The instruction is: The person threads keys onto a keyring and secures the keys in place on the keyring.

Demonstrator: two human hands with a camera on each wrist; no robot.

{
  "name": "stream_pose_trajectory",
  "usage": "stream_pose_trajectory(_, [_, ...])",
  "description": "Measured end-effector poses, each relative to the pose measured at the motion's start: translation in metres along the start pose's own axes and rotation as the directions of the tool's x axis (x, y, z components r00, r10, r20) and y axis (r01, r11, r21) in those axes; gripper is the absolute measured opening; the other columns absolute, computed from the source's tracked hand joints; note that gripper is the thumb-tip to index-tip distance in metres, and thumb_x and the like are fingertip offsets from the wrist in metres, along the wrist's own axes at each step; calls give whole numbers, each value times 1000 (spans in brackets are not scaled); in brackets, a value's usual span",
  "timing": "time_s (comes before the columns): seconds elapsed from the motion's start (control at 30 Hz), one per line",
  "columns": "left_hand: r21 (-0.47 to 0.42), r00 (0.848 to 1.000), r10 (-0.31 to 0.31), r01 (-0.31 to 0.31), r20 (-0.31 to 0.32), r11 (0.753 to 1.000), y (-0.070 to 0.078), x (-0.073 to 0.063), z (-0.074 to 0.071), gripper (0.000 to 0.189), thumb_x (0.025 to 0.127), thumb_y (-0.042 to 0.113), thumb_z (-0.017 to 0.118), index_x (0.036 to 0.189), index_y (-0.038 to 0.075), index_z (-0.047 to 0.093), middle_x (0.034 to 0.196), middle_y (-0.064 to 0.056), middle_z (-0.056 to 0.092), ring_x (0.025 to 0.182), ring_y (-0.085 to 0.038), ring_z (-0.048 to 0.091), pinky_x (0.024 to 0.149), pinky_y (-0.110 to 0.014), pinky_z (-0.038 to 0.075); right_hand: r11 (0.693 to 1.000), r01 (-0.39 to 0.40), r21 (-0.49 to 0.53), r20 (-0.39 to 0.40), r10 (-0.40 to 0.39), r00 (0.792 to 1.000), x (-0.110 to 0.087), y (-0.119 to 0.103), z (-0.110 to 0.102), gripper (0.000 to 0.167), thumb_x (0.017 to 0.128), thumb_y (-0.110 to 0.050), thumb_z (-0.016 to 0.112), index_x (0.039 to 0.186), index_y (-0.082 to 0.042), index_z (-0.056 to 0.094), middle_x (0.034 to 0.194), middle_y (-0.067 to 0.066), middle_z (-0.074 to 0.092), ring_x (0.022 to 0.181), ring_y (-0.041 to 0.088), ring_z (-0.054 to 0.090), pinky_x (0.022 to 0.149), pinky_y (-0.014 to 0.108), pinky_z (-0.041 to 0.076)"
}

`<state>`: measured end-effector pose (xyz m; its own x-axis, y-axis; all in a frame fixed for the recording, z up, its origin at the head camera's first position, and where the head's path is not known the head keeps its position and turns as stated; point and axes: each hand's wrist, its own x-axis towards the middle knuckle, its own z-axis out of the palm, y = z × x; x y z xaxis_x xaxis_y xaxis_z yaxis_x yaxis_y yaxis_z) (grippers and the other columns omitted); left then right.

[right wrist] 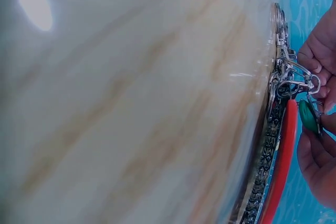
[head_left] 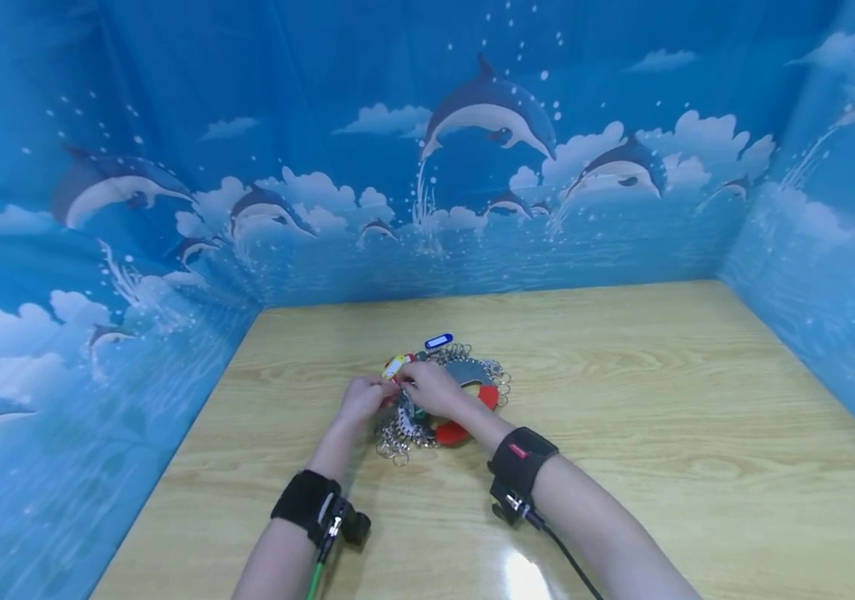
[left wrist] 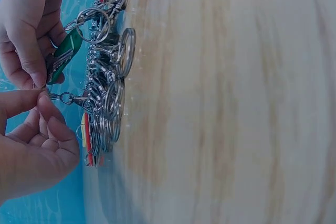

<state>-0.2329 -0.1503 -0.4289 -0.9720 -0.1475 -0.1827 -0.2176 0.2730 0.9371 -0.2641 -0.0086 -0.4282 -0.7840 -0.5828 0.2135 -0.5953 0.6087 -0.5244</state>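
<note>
A large round key holder [head_left: 465, 368] lies on the table, with a red grip section [head_left: 452, 432] and many metal clasps and split rings [left wrist: 111, 108] around it. At its left side my left hand [head_left: 363, 397] pinches a small ring at the end of a short chain [left wrist: 66, 97]. Beside it, my right hand [head_left: 433, 388] holds a green key tag [left wrist: 64, 56] between thumb and fingers. The fingertips of both hands meet at the small ring, and the exact contact is partly hidden. A yellow key tag [head_left: 395, 367] lies just beyond the hands.
A blue key tag [head_left: 438, 341] lies at the far edge of the key holder. The wooden table [head_left: 660, 392] extends to both sides. Blue dolphin-print curtains [head_left: 367, 150] stand at its back and sides.
</note>
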Motion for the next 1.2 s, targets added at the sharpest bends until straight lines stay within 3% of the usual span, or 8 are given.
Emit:
stream_pose_trajectory(0.17, [-3, 1000, 21, -21, 15, 1000, -2, -1, -1, 21, 81, 3, 62, 92, -14, 65, 65, -2, 58, 55, -9, 52, 57, -22, 43, 1000, -3, 31, -29, 3, 1000, -1, 0, 0, 16, 88, -6, 57, 99, -6, 67, 94, 6, 67, 88, 20, 61, 78, 31, 48])
stream_pose_trajectory(0.37, [66, 998, 39, -42, 50, 997, -2, -5, -1, 16, 80, 4, 63, 89, -9, 66, 72, -4, 60, 65, -13, 54, 65, -25, 46, 998, -43, 41, -47, 45, 998, -3, 2, 1, 16, 87, -7, 57, 100, -6, 67, 93, 7, 66, 85, 20, 61, 73, 30, 48])
stream_pose_trajectory(0.6, [76, 999, 33, -35, 15, 997, -2, -3, 0, 17, 81, 6, 61, 89, -8, 65, 79, -7, 60, 68, -14, 53, 63, -24, 44, 999, -26, 19, -56, 27, 998, -2, 1, 1, 16, 87, -8, 57, 99, -7, 68, 95, 6, 67, 88, 21, 61, 77, 32, 48])
stream_pose_trajectory(0.97, [46, 1000, 29, -29, -11, 999, 3, -2, 1, 18, 79, 5, 61, 89, -9, 65, 65, -2, 55, 60, -12, 50, 56, -23, 40, 1000, -30, 8, -21, 30, 999, 0, -1, -2, 18, 88, -10, 58, 103, -7, 67, 98, 6, 67, 90, 20, 61, 81, 33, 47])
stream_pose_trajectory(1.2, [31, 1000, 0, 0, -25, 1000, 0, -1, 1, 13, 80, 6, 61, 81, -6, 64, 62, -2, 52, 57, -13, 49, 55, -23, 38, 1000, -15, 10, 1, 15, 1000, -2, -3, -3, 19, 88, -10, 58, 104, -8, 67, 98, 5, 67, 90, 19, 61, 80, 32, 47])
